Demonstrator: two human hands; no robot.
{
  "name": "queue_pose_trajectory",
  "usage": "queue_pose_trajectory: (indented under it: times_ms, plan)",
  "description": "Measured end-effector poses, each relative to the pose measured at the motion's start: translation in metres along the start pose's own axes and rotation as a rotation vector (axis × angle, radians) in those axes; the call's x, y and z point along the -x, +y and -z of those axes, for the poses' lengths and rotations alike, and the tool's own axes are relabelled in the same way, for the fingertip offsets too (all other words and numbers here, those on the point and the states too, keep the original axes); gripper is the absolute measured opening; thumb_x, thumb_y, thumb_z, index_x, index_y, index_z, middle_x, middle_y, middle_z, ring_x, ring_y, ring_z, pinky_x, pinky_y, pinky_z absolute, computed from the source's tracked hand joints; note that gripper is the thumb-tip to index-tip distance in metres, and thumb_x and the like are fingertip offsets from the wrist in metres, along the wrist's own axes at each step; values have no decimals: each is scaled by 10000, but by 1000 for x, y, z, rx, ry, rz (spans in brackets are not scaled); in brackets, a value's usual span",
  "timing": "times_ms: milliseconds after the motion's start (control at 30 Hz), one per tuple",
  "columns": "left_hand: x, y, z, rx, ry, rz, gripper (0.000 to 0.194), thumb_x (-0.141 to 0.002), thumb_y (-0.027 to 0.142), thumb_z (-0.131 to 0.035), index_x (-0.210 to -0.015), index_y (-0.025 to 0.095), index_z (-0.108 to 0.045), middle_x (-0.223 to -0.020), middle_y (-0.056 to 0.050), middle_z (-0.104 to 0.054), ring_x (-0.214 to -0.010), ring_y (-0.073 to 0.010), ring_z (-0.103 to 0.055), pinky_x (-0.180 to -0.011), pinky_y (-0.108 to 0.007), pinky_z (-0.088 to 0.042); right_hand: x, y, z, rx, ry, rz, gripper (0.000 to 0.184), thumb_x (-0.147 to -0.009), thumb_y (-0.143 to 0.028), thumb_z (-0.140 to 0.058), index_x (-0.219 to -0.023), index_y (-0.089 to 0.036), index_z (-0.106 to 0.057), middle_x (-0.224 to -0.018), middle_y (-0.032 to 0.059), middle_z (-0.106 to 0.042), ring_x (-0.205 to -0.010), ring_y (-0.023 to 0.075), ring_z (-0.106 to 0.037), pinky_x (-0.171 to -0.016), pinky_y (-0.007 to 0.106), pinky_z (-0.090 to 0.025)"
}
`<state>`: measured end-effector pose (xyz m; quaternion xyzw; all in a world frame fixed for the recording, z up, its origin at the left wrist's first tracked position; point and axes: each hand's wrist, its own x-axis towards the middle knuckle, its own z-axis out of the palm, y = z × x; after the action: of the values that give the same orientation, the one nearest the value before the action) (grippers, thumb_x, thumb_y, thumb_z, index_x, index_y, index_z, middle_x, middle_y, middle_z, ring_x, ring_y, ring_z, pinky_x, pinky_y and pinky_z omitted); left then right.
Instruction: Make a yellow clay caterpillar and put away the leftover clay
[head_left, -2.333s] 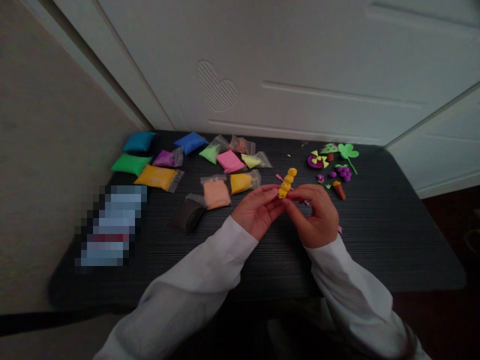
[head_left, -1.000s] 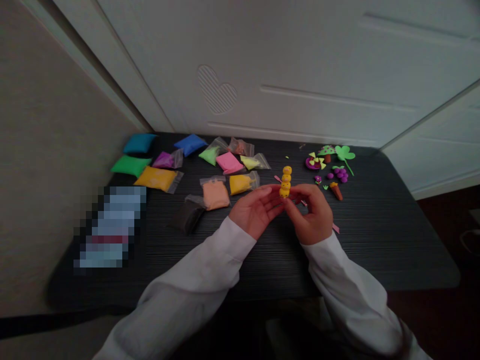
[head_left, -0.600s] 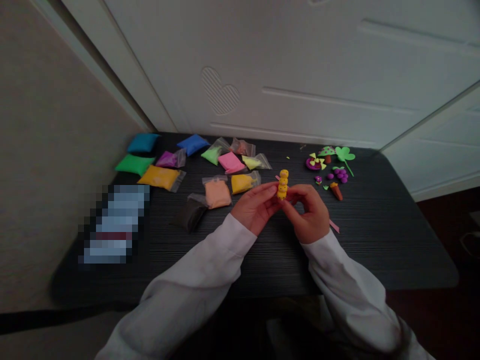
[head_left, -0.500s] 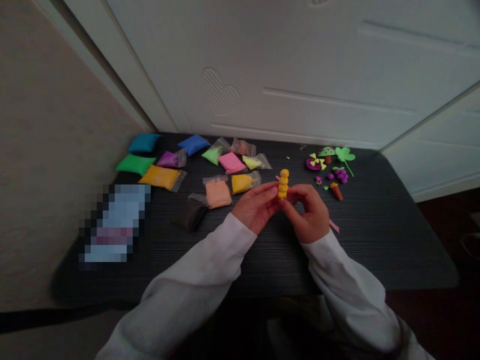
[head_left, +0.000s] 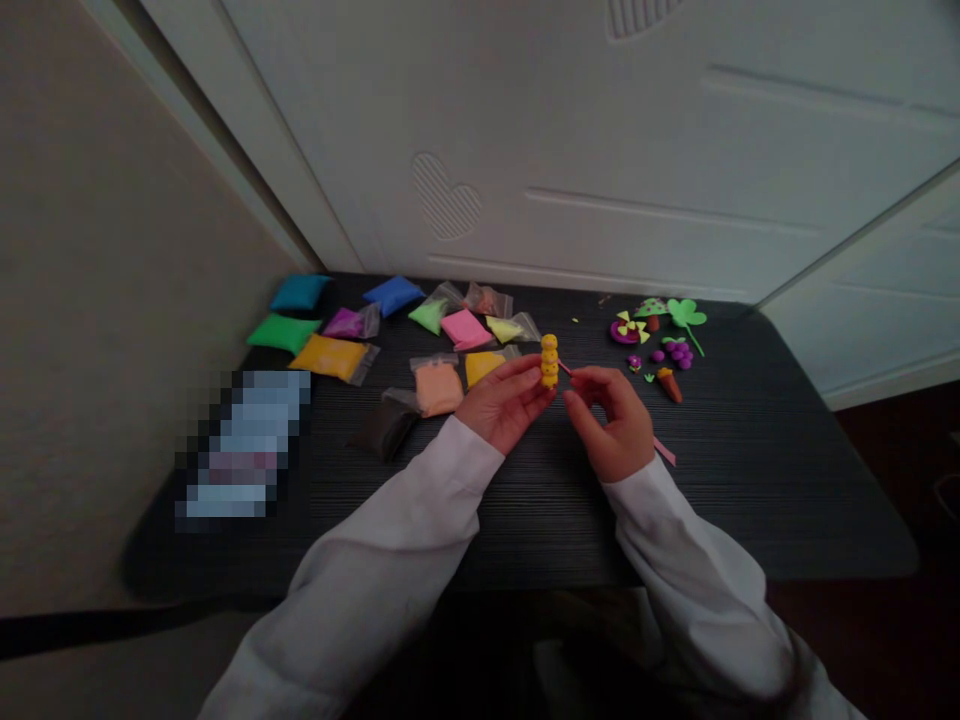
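My left hand (head_left: pixel 504 405) pinches the lower end of a yellow clay figure (head_left: pixel 549 358), a stack of small balls held upright above the black table (head_left: pixel 750 470). My right hand (head_left: pixel 609 425) is just right of it, fingers curled round a thin pink modelling stick (head_left: pixel 664 452). The stick's tip pokes out close to the figure, and a small gap separates my right fingers from the figure. White sleeves cover both arms.
Several small bags of coloured clay (head_left: pixel 330 355) lie across the table's back left. Finished clay pieces, a green leaf (head_left: pixel 686 313), purple grapes (head_left: pixel 679 351) and a pinwheel (head_left: pixel 624 328), sit back right. A blurred packet (head_left: pixel 244 445) lies left. A white door (head_left: pixel 570 150) stands behind.
My right hand has let go of the yellow figure and drawn slightly right. My left hand alone now holds it, shifted a little left and up. The view has tilted slightly.
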<state>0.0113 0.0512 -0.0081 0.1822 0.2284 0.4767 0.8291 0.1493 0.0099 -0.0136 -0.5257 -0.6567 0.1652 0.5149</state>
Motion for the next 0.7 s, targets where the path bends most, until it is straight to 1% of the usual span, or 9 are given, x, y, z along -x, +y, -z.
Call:
queue_pose_trajectory:
  times_ms: [133, 433, 700]
  plan:
    - [-1, 1, 1, -25, 17, -6, 146, -719, 48, -561, -808, 121, -649, -795, -54, -691, -719, -124, -654, -694, -235, -522, 0, 1, 0, 4, 9, -11, 224, -766, -191, -549, -989, -214, -537, -888, 30, -569, -766, 138, -550, -661, 302, -481]
    - [-2, 1, 2, -26, 24, 8, 149, -719, 45, -555, -808, 120, -648, -780, -51, -693, -704, -123, -656, -692, -234, -528, 0, 2, -1, 4, -3, -7, 194, -778, -192, -532, -971, -215, -546, -866, 23, -576, -750, 134, -551, -657, 294, -477]
    - [-2, 1, 3, -18, -28, 10, 147, -718, 50, -564, -803, 123, -659, -780, -40, -698, -713, -120, -658, -686, -225, -533, 0, 1, -1, 7, -17, -6, 174, -781, -201, -537, -953, -212, -555, -857, 20, -582, -734, 129, -548, -654, 294, -472]
